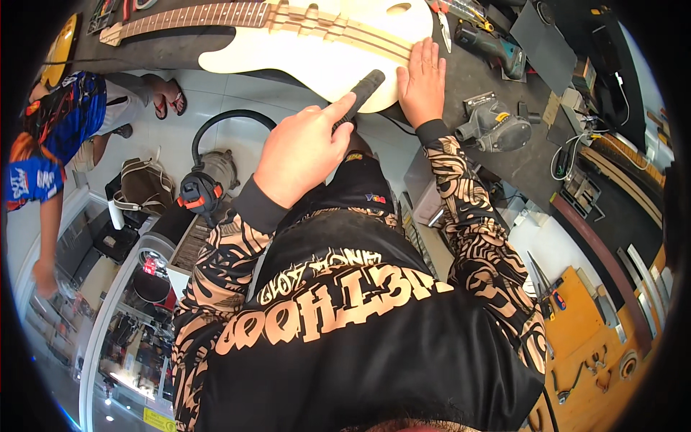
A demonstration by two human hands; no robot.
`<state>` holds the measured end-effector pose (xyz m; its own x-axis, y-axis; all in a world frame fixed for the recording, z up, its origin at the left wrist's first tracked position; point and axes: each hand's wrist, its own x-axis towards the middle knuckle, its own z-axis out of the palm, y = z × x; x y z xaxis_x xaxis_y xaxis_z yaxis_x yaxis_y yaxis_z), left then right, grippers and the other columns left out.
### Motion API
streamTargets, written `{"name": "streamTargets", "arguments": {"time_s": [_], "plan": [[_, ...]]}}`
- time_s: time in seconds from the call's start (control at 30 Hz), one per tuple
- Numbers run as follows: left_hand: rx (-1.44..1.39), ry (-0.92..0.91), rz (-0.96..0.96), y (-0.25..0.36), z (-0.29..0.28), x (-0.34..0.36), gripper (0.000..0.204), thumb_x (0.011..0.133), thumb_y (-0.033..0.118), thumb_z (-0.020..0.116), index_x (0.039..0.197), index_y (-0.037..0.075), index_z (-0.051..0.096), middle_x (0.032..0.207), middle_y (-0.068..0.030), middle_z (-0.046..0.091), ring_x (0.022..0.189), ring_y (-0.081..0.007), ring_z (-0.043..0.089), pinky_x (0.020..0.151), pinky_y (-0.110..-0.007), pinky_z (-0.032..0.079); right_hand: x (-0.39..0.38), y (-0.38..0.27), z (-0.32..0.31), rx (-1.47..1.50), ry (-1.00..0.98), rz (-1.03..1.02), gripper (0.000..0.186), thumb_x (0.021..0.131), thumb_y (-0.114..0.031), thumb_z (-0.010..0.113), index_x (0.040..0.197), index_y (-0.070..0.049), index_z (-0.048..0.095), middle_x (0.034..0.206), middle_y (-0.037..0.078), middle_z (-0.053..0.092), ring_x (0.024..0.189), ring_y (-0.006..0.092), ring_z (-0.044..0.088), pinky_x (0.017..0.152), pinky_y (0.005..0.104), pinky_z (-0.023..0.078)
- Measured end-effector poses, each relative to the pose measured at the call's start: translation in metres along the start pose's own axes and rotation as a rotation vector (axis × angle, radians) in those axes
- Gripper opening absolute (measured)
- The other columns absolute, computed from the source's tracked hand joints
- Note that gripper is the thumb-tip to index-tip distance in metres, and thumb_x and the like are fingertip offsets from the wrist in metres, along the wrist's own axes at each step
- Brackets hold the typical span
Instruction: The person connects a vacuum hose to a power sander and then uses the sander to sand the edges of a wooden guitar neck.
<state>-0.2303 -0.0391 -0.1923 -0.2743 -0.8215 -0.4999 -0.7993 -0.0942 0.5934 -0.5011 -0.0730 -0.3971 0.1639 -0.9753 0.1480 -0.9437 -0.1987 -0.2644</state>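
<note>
An unfinished pale wooden guitar body [338, 54] with routed cavities and a fretted neck [180, 21] lies along the workbench at the top. My left hand [302, 147] grips a black vacuum hose nozzle [366, 88], index finger along it, its tip over the body's lower edge. My right hand [422, 90] lies flat on the body's right end, fingers stretched out and close together, beside the wooden strips in it.
A vacuum cleaner [212, 183] with curved hose stands on the floor near a bag [144, 187]. A cordless tool [489, 54] and sander [497, 126] sit right on the bench [468, 86]. A person [65, 122] in blue is at the left, beside glass cabinets [122, 345].
</note>
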Motion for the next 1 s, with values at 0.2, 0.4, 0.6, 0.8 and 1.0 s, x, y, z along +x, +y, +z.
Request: {"name": "streamTargets", "arguments": {"time_s": [0.2,0.4,0.6,0.8,1.0], "plan": [[0.035,-0.013,0.038,0.025,0.014,0.025,0.048,0.105,0.027,0.070,0.150,0.011,0.070,0.101,-0.0267,0.076,0.097,-0.0461,0.074,0.089,-0.055,0.058,-0.062,-0.026,-0.015,0.186,-0.152,0.067,0.076,0.109,-0.025,0.062,0.173,0.004,0.032,0.183,0.028,0.028,0.171,0.0439,0.026,0.137,0.0618,0.021],[0.071,-0.112,-0.061,0.054,0.009,0.051,0.049,0.105,0.027,0.070,0.151,0.012,0.070,0.106,-0.0287,0.077,0.101,-0.0460,0.075,0.091,-0.054,0.059,-0.026,-0.004,-0.026,0.228,-0.150,0.105,0.068,0.111,-0.020,0.059,0.174,-0.002,0.038,0.182,0.022,0.034,0.171,0.0426,0.027,0.136,0.0629,0.020],[-0.059,-0.079,0.014,0.050,0.003,0.038,0.049,0.104,0.021,0.071,0.152,0.011,0.068,0.114,-0.0242,0.080,0.105,-0.0448,0.076,0.094,-0.050,0.059,0.004,-0.004,-0.046,0.703,0.119,0.178,0.027,0.114,-0.009,0.054,0.127,0.000,0.075,0.136,0.017,0.078,0.144,0.0377,0.064,0.122,0.0483,0.047],[-0.345,-0.153,0.018,0.017,-0.023,-0.024,0.055,0.103,0.014,0.073,0.157,0.011,0.061,0.122,-0.0179,0.079,0.105,-0.0354,0.078,0.095,-0.043,0.059,0.014,-0.052,-0.047,1.398,-0.501,0.461,0.034,0.115,-0.028,0.060,0.096,-0.003,0.074,0.083,0.003,0.071,0.075,0.0155,0.064,0.074,0.0346,0.053],[-0.579,0.057,-0.308,-0.024,-0.012,-0.101,0.056,0.106,0.018,0.074,0.160,0.014,0.059,0.099,-0.0066,0.074,0.074,-0.0138,0.068,0.074,-0.034,0.057,0.047,-0.140,-0.040,1.120,-0.745,0.253,0.046,0.108,-0.036,0.071,0.083,0.002,0.072,0.067,0.011,0.064,0.062,0.0179,0.057,0.065,0.0414,0.050]]}}
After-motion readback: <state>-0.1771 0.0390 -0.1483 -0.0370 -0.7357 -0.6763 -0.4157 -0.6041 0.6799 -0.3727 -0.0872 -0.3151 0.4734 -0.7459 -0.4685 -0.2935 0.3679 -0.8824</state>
